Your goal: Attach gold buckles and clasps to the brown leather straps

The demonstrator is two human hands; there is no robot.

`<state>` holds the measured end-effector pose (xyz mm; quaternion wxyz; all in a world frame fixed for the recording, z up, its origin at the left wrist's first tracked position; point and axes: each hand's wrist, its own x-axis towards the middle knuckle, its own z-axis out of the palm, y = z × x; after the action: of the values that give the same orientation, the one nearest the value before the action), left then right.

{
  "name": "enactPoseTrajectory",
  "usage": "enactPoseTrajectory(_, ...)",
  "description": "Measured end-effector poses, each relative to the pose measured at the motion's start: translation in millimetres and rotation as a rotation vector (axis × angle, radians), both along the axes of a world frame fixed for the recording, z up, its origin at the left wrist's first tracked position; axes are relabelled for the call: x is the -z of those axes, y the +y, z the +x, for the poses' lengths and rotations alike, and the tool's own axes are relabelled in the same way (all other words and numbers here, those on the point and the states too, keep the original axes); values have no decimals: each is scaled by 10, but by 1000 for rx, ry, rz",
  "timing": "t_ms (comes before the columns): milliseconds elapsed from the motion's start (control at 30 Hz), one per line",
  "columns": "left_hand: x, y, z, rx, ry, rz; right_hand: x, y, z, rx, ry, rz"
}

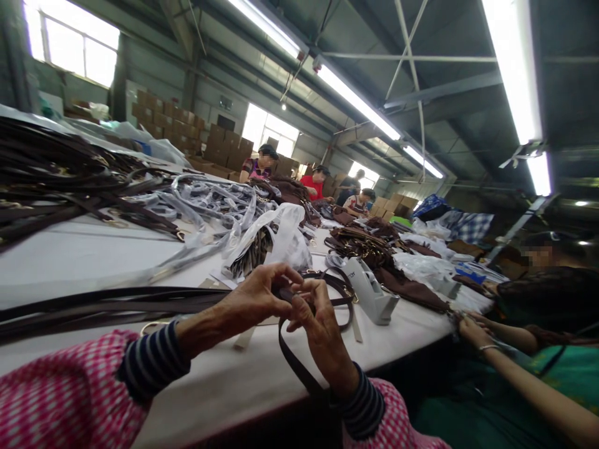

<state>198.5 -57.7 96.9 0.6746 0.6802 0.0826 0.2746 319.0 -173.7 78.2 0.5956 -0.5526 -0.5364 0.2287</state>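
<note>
My left hand point(250, 305) and my right hand point(325, 327) meet above the table's near edge, fingers pinched on a dark brown strap point(296, 362). Part of this strap hangs down past the edge below my right hand. The piece right between my fingertips is mostly hidden. Just behind my right hand, a looped brown strap with gold-coloured hardware point(349, 293) lies beside a grey tape dispenser point(372, 290). Several long dark straps point(116, 302) stretch across the table to the left, passing behind my left forearm.
A white-topped table point(224, 380) runs away from me. Dark straps point(60, 181) are heaped at left, plastic-wrapped straps point(206, 199) behind, and an open plastic bag point(281, 240) ahead. Brown bags point(369, 246) lie farther right. A co-worker's hands point(475, 330) are close on my right.
</note>
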Motion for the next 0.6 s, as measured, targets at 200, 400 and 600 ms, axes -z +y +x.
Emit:
enactPoseTrajectory(200,-46,126,-66,184,60,-56,-39,-66,67,-24,-109,-55)
enactPoseTrajectory(400,-254,188,-327,166,167,107,-100,-123,128,168,-375,97)
enactPoseTrajectory(600,-124,142,-337,57,263,269,-71,-62,-28,141,-541,174)
